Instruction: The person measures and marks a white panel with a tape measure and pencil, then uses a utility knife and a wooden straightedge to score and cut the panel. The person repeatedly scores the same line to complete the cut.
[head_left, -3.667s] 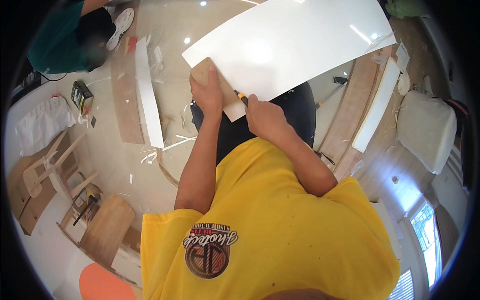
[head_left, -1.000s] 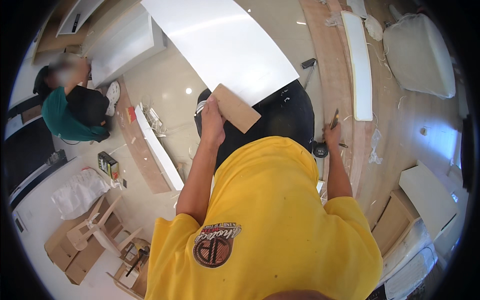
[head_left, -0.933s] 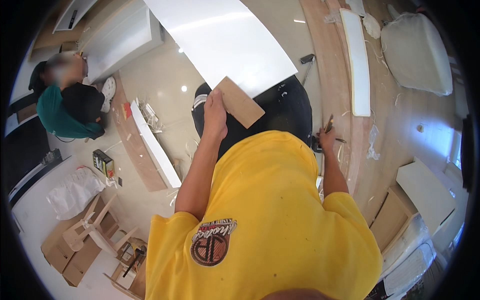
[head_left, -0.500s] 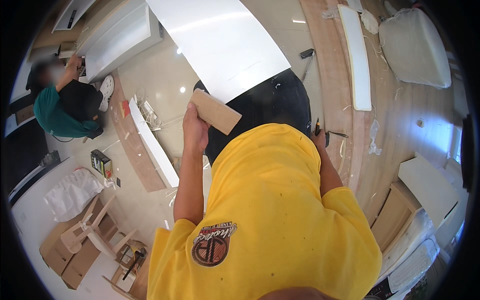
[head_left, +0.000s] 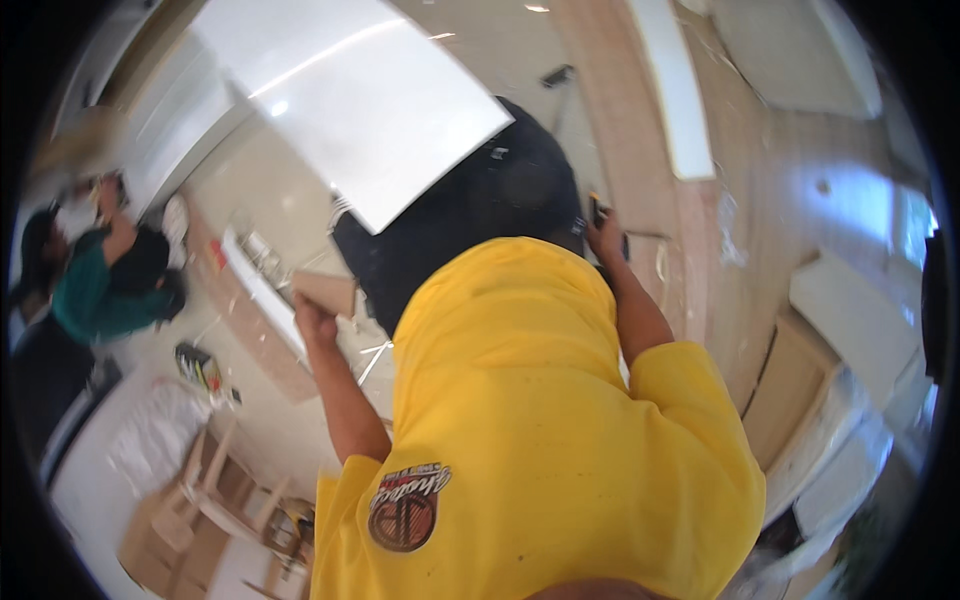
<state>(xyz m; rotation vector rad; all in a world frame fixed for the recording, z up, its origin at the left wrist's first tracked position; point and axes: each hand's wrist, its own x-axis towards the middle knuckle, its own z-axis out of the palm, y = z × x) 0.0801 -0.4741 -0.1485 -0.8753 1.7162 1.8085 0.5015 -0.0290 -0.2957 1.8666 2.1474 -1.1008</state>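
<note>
My left hand is closed around a flat, rectangular wooden block, held out over the floor to the left of my lap. A large white panel rests with its near corner on my black-trousered thighs, apart from either hand. Beside my right thigh, my right hand is wrapped around a slim black tool with a yellow-orange part; the grip hides most of it, and its exact kind is unclear.
At the left a person in a green shirt crouches near a white cabinet. Narrow wooden strips and offcuts litter the floor. A long white board lies on the right, and cardboard leans farther back. An upturned stool lies lower left.
My left hand has swung the wooden block left and down, away from the white panel. The view has shifted and blurred; my right hand still grips its tool.
</note>
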